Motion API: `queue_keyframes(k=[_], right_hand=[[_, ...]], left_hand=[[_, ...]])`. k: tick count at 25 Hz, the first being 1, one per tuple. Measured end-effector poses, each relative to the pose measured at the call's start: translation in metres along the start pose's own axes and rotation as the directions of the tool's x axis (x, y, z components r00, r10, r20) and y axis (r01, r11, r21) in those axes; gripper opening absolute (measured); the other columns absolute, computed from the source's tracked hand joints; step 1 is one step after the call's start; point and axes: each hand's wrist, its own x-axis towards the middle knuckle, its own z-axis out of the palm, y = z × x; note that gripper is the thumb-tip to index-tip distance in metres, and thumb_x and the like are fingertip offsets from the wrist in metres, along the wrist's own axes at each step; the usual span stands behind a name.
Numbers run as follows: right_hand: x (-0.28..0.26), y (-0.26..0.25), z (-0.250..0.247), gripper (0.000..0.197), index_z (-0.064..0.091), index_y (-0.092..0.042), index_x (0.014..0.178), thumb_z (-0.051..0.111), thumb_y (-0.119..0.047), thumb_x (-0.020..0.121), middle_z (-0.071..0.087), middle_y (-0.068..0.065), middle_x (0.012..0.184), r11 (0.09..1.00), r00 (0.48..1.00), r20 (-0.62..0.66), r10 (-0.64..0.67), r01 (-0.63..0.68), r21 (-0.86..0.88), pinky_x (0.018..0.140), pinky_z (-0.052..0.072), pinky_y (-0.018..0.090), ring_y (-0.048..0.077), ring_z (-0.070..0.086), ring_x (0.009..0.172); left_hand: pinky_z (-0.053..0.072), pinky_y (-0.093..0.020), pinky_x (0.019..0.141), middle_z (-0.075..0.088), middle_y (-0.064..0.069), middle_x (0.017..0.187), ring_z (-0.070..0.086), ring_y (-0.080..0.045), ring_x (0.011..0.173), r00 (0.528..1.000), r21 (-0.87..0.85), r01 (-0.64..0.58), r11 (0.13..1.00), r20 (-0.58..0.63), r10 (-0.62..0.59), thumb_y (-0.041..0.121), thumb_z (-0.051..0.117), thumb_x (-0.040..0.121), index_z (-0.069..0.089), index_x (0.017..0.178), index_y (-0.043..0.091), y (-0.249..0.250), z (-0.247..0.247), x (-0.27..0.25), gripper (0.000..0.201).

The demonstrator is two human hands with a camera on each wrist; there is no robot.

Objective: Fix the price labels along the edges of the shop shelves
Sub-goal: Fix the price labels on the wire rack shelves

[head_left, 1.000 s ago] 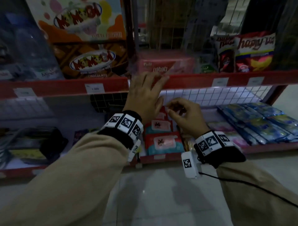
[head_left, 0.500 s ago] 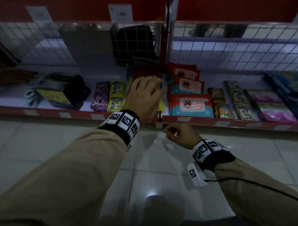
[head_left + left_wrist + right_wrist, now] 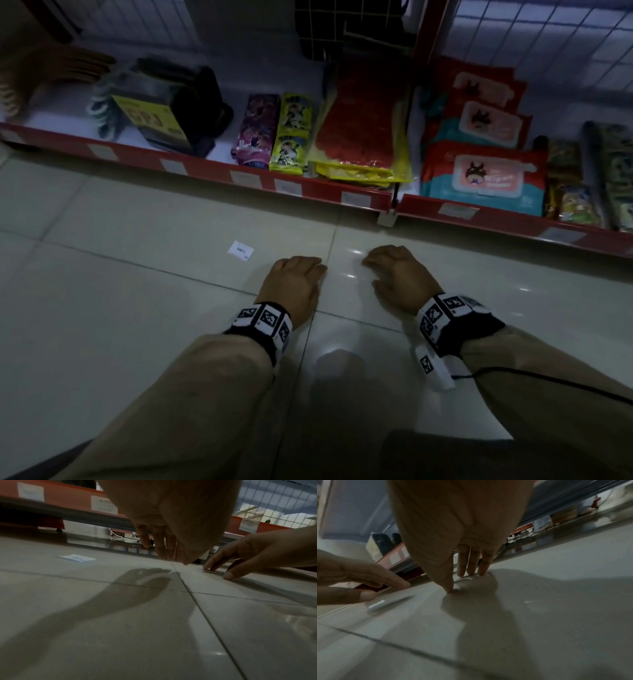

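Both hands are hovering low over the tiled floor (image 3: 137, 308), just in front of the bottom shelf (image 3: 212, 169). The left hand (image 3: 293, 286) is lying palm down with its fingers relaxed and close together, holding nothing; from the left wrist view its fingertips (image 3: 160, 553) are hanging just above the tile. The right hand (image 3: 399, 277) is also palm down, fingers loosely spread; its thumb tip (image 3: 449, 590) is touching the floor and the other fingers are reaching down to it, gripping nothing.

A loose price label (image 3: 240, 250) is lying flat on the floor at about ten o'clock from the left hand, near it but apart, between the hand and the shelf. It is showing in the left wrist view too (image 3: 75, 558).

Along the red shelf edge more labels are sitting in a row, one of them (image 3: 354, 198) at twelve o'clock from the left hand and another (image 3: 457, 209) at one o'clock from the right hand. On the shelf above them are standing wipes packs (image 3: 486, 174), a red and yellow bag (image 3: 359, 130) and two snack packs (image 3: 274, 133).
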Motion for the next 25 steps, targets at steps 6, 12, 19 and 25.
queue_keyframes(k=[6, 12, 19, 25], right_hand=[[0.060, -0.059, 0.019, 0.044, 0.054, -0.016, 0.131, 0.058, -0.014, 0.087, 0.048, 0.003, 0.137, 0.986, 0.985, 0.042, -0.168, 0.169, -0.011, 0.105, 0.031, 0.032, 0.023, 0.040, 0.123], [0.122, -0.137, 0.044, 0.042, 0.056, -0.017, 0.128, 0.057, -0.014, 0.087, 0.051, 0.002, 0.135, 0.941, 0.937, 0.092, -0.337, 0.338, 0.012, 0.103, 0.034, 0.035, 0.022, 0.042, 0.123], [0.157, -0.163, 0.072, 0.034, 0.053, -0.016, 0.130, 0.044, -0.016, 0.097, 0.045, 0.003, 0.142, 0.816, 0.858, 0.253, -0.447, 0.507, -0.277, 0.099, 0.038, 0.035, 0.024, 0.038, 0.125], [0.159, -0.159, 0.073, 0.039, 0.058, -0.012, 0.121, 0.063, -0.004, 0.083, 0.052, 0.012, 0.123, 0.969, 0.965, 0.093, -0.244, 0.237, 0.074, 0.092, 0.042, 0.034, 0.028, 0.049, 0.110]], left_hand=[[0.030, -0.035, 0.096, 0.057, -0.004, 0.129, 0.050, -0.026, 0.117, 0.947, -0.011, 0.301, 0.953, -0.117, -0.301, 0.014, 0.051, 0.087, 0.056, 0.128, 0.016, -0.044, -0.013, -0.016, 0.041], [0.031, -0.036, 0.093, 0.053, -0.002, 0.129, 0.046, -0.026, 0.114, 0.857, 0.085, 0.513, 0.854, -0.105, -0.504, 0.023, 0.046, 0.090, 0.051, 0.130, 0.020, -0.105, -0.026, -0.044, 0.040], [0.031, -0.034, 0.091, 0.056, 0.001, 0.126, 0.049, -0.023, 0.113, 0.830, 0.032, 0.552, 0.833, -0.113, -0.546, 0.024, 0.043, 0.093, 0.054, 0.128, 0.024, -0.124, -0.023, -0.055, 0.037], [0.034, -0.034, 0.090, 0.058, 0.000, 0.122, 0.051, -0.023, 0.110, 0.848, -0.014, 0.522, 0.853, -0.095, -0.521, 0.027, 0.044, 0.093, 0.054, 0.127, 0.024, -0.123, -0.021, -0.053, 0.035]])
